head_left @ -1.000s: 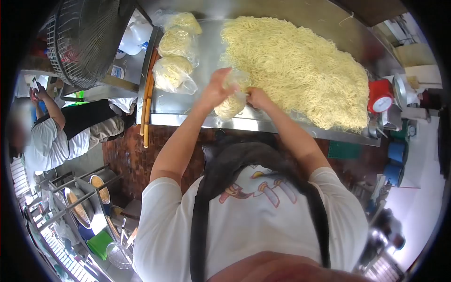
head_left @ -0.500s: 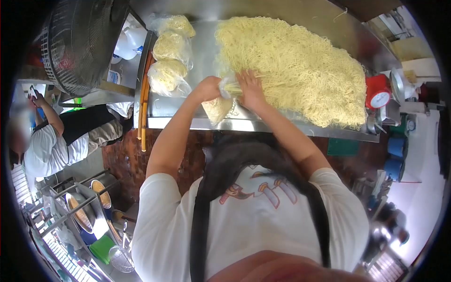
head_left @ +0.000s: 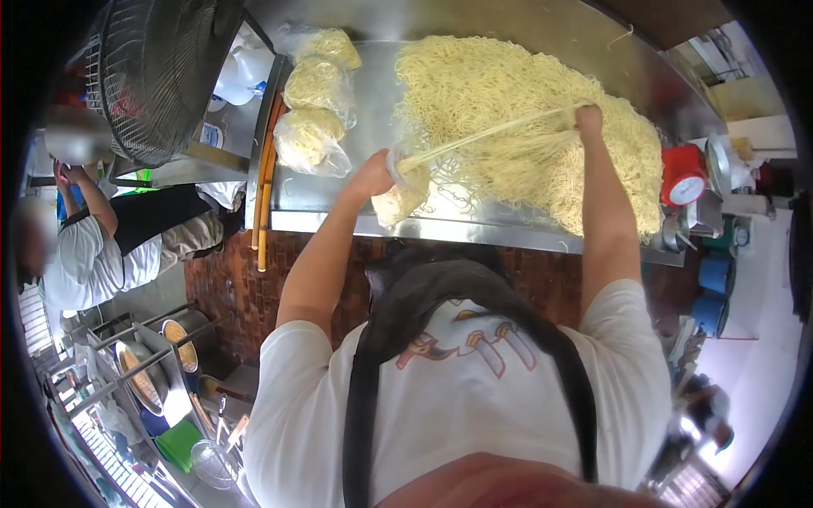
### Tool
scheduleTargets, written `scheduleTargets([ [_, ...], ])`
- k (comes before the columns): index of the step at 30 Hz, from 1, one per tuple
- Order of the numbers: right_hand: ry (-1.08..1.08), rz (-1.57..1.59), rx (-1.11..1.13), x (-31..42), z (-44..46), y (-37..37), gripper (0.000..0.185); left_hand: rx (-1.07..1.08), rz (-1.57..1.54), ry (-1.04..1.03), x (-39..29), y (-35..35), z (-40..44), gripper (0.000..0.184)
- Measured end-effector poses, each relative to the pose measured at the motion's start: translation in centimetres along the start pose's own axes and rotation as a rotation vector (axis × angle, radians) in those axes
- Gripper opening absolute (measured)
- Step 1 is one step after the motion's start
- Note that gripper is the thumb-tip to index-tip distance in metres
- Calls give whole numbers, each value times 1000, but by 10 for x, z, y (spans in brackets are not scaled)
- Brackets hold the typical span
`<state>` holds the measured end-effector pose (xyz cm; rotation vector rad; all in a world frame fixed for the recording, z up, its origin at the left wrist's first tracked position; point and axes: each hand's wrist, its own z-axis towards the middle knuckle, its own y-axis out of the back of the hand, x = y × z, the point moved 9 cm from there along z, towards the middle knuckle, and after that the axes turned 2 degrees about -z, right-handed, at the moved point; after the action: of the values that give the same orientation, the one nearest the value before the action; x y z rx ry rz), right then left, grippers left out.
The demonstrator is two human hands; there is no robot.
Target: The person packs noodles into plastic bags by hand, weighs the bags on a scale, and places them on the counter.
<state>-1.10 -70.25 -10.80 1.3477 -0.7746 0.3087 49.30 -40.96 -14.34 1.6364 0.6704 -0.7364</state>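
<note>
My left hand point(head_left: 373, 175) grips the mouth of a clear plastic bag point(head_left: 398, 200) that holds some noodles and hangs over the front of the steel table. A stretched bundle of pale yellow noodle strands point(head_left: 500, 129) runs from the bag's mouth up to the right. At its far end my right hand point(head_left: 589, 121) is closed on the strands, above the large noodle heap point(head_left: 508, 76). Loose strands lie scattered on the metal between the bag and the heap.
Several filled bags of noodles point(head_left: 312, 135) stand in a column at the left of the steel table point(head_left: 373, 102). Wooden poles point(head_left: 266, 182) lie along its left edge. A red scale point(head_left: 682, 175) is at right, a large fan point(head_left: 157, 76) upper left. Another person point(head_left: 110, 245) stands at left.
My right hand has moved from beside the bag far to the right, drawing noodle strands out in a long bundle. My left hand stays at the bag and has shifted slightly.
</note>
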Motion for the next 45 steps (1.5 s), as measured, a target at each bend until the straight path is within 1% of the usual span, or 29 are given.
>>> scheduleTargets([
  [2,14,17,101,-54,51,-3,16,-12,-116,7,23,-5,-4,46],
  [3,5,24,198,-50,47,-2,15,-15,-175,14,24,-3,-9,49],
  [4,-201,123,243,-61,45,5,15,-71,-110,-25,21,2,-17,56],
  [5,-304,-89,379,-38,19,5,19,-130,-41,-68,6,13,-31,63],
  [6,-199,-236,509,4,-13,6,19,-187,29,-111,-10,21,-46,71],
  [8,18,-532,757,64,-71,-8,20,-382,-76,-102,-28,32,-76,75],
  [9,233,-737,775,79,-87,-33,25,-478,-129,-98,-38,34,-93,78],
  [10,453,-939,782,90,-109,-66,33,-490,-43,-69,-52,31,-106,81],
  [11,502,-911,490,112,-156,-75,51,-499,43,-40,-69,27,-119,84],
  [12,564,-958,765,155,-231,-85,65,-508,129,-11,-79,22,-125,88],
  [13,641,-701,711,152,-278,-111,65,-490,7,85,-74,11,-123,84],
  [14,712,-635,884,140,-325,-152,78,-473,-115,183,-66,-3,-121,80],
  [15,713,-558,783,151,-373,-159,79,-454,-235,280,-57,-19,-120,77],
  [16,780,-545,803,152,-401,-173,60,-459,-301,232,-54,-30,-111,69],
  [17,955,-613,909,135,-424,-214,42,-473,-362,180,-45,-36,-94,62],
  [18,926,-272,794,125,-419,-226,34,-494,-419,127,-41,-35,-77,54],
  [20,988,-191,698,108,-403,-247,33,-592,-235,-2,-55,-15,-58,29],
  [22,665,-153,896,161,-388,-178,33,-605,-362,119,-35,-8,-45,12],
  [23,700,-214,961,156,-382,-185,33,-691,-825,161,-14,-20,-39,8],
  [24,730,-281,1015,149,-374,-190,34,-684,-960,252,-14,-18,-36,8],
  [26,806,-240,1087,168,-375,-172,31,-641,-1243,417,-30,-10,-34,9],
  [29,883,-236,1104,235,-378,-121,27,-598,-954,164,-79,28,-29,9],
  [32,506,-46,1250,280,-375,-87,22,-539,-989,-29,-116,40,-35,11],
  [33,453,229,1263,270,-364,-108,17,-492,-1057,-7,-138,50,-48,16],
  [35,612,198,1044,237,-347,-157,19,-592,-796,-21,-110,39,-42,20],
  [36,689,180,932,231,-342,-162,20,-640,-666,-27,-95,32,-40,23],
  [39,853,-201,762,216,-358,-144,28,-468,-428,179,-64,9,-51,28],
  [42,654,-442,873,190,-357,-116,39,-445,-290,164,-47,-1,-68,31],
  [45,641,-600,774,144,-361,-131,43,-531,-328,151,-26,-15,-60,30],
])
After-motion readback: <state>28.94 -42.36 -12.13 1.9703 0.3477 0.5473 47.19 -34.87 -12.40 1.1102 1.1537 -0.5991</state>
